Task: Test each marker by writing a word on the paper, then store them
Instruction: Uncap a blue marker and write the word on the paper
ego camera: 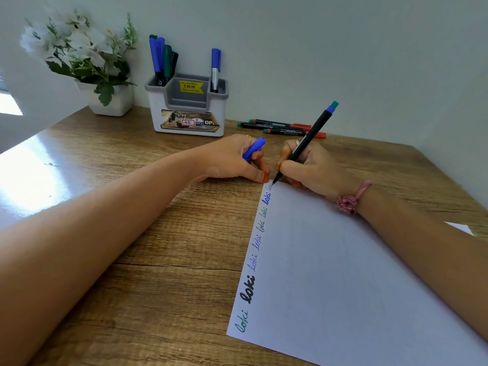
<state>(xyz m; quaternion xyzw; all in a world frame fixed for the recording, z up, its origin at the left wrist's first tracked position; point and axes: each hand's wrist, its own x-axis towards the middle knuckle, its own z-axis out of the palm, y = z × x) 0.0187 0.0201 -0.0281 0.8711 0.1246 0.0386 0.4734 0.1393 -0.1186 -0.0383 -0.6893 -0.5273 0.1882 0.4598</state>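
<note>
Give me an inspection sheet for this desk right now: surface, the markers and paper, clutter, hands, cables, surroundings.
Surface: wooden desk, sun glare at its left edge.
Job's things: paper with "loki" written repeatedly along its left edge; organizer holding several markers on its left side and one blue-capped marker on its right; three markers lying behind the hands.
Clutter: potted white flowers at back left.
Hands: right hand holds a black marker, tip on the paper's top left corner; left hand holds a blue cap.
Cables: nothing seen.
Surroundings: plain pale wall.
</note>
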